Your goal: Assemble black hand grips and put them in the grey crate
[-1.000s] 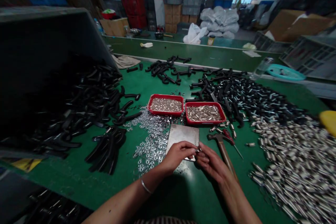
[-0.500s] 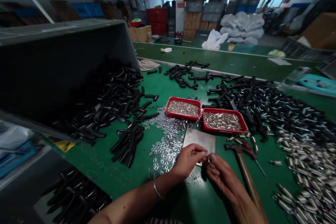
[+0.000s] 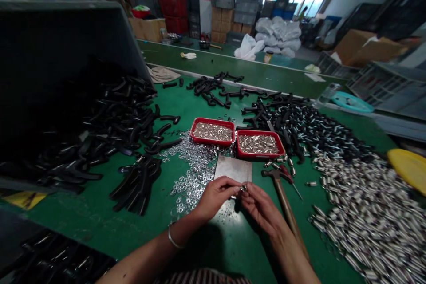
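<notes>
My left hand [image 3: 216,195], with a bangle on its wrist, is closed in a pinch; its fingertips meet those of my right hand. Between thumb and fingers my right hand [image 3: 261,207] grips a small shiny metal part [image 3: 243,188], mostly covered by the fingertips. What the left fingertips pinch is too small to make out. Both hands are above the near edge of a flat metal plate [image 3: 234,167]. Loose metal washers [image 3: 193,182] spread beside the left hand. To the right of my right hand lie a hammer [image 3: 282,199] and a screwdriver [image 3: 291,179].
Two red trays [image 3: 213,143] of small metal parts stand behind the plate. Metal cylinders [image 3: 372,213] pile up at right, with black parts [image 3: 309,120] behind. At left, a tipped grey bin [image 3: 133,40] spills black handles [image 3: 126,120]; more handles [image 3: 140,182] lie in front.
The view has turned to the right, so the scene sits further left. My hands have come closer together, fingertips now meeting at the small metal part.
</notes>
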`<control>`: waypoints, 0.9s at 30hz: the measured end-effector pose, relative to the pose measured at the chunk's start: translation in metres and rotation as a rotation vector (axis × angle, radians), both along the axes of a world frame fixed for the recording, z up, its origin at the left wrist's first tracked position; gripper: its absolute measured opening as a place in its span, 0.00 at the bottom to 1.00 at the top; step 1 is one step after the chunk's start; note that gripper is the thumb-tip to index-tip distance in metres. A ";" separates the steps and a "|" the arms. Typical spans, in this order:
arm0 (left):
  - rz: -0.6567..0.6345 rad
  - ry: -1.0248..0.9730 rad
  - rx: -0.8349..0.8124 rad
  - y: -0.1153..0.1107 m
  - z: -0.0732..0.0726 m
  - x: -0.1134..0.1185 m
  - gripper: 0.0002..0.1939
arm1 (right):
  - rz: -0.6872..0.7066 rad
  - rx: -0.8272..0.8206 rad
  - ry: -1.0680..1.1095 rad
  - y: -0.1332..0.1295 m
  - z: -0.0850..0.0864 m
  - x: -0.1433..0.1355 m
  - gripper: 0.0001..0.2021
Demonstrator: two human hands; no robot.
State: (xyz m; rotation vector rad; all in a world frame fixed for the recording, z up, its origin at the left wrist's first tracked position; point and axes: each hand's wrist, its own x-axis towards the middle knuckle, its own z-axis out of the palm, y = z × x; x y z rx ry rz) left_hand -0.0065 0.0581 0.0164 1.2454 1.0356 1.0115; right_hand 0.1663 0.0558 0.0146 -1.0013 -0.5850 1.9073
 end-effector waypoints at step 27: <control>0.379 0.878 0.216 0.232 0.057 -0.210 0.13 | -0.093 0.286 -0.386 -0.001 -0.009 0.017 0.13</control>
